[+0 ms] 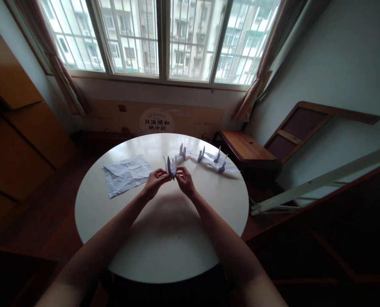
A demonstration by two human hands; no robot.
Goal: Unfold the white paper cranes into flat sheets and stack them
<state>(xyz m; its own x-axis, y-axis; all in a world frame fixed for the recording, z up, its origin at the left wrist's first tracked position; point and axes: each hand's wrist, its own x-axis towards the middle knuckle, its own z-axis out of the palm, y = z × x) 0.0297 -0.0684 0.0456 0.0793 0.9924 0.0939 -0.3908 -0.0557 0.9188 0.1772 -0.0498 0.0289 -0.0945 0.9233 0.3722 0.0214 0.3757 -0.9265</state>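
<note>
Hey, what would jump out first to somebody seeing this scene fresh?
Probably the origami piece pinched between the left hand and right hand, over the round white table. Next, four origami cranes stand toward the table's far right, and a creased paper sheet lies at its left.

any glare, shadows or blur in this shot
Head view: window bright, room much dimmer; head view: pale glare on the table's far side, soft shadow nearer; head view: fine folds hard to make out on the paper bird between left hand and right hand.
</note>
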